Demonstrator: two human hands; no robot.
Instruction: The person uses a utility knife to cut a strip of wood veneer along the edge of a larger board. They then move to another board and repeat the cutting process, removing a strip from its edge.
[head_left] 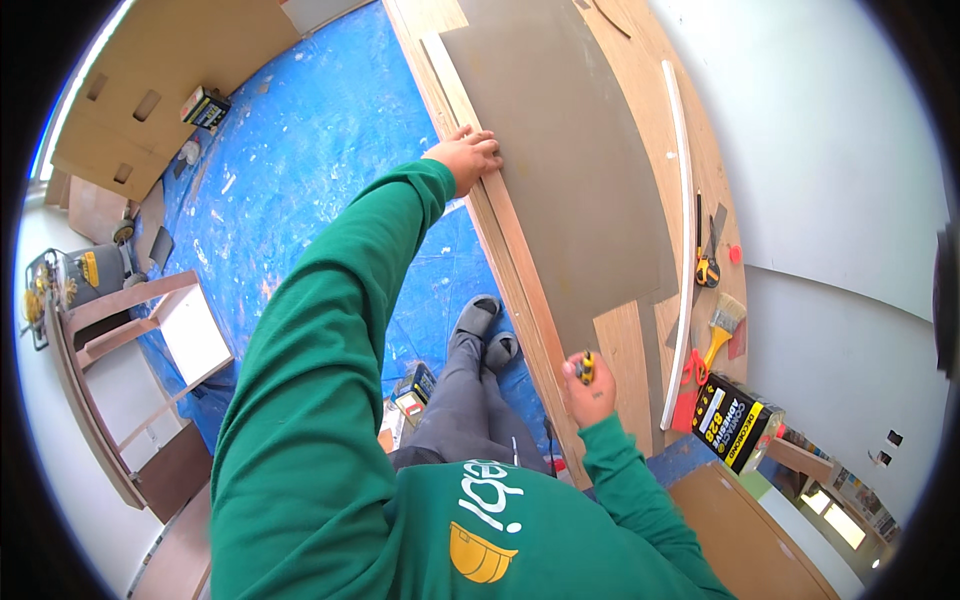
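My left hand (466, 160) is bent over a long, narrow wooden strip (515, 235), its fingers curled across the strip's top. The strip lies lengthwise along the near edge of a wood-faced worktop, beside a large grey-brown sheet (560, 150). Closer to my body, my right hand (592, 395) is closed round a small yellow-and-black handled tool (586, 368). That tool is seen nearly end-on, so its working tip and exact kind are hidden. The right hand is over the worktop's near end, beside a short light wood piece (625, 350).
Along the far side lie a long white strip (684, 230), a tape measure (708, 272), a paintbrush (722, 325), red-handled scissors (694, 368) and an adhesive tin (735, 425). Blue sheeting (330, 120) covers the floor. A wooden frame (150, 350) and a grey machine (95, 275) stand left.
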